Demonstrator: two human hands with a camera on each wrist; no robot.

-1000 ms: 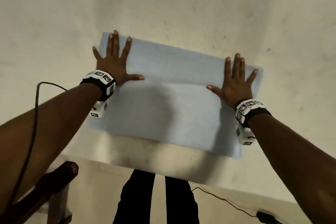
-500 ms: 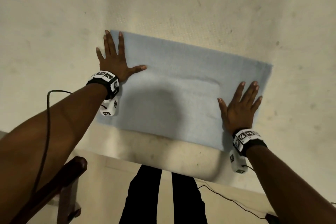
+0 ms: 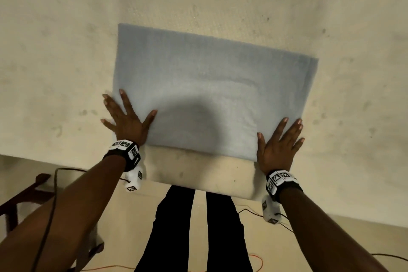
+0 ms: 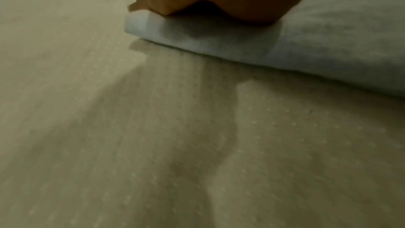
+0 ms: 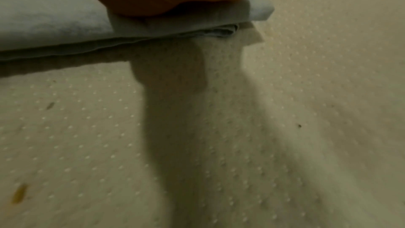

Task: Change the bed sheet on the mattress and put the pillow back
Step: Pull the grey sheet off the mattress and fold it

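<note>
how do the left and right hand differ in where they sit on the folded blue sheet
The left hand lies at the near left corner of the folded blue sheet, its outer fingers spilling past the side edge onto the mattress. The right hand lies at the near right corner with its fingers on the sheet and its heel off the near edge. The left sits farther from the person. Both are flat, palm down, fingers spread, gripping nothing.

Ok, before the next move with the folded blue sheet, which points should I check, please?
1. Folded blue sheet lies flat on the mattress: ok.
2. Left hand presses flat on the near left corner: ok.
3. Right hand presses flat on the near right corner: ok.
4. Mattress bare, old sheet off: ok where visible.
5. Pillow within reach: cannot tell, not in view.
6. Cables on the floor clear of the feet: cannot tell.
</note>
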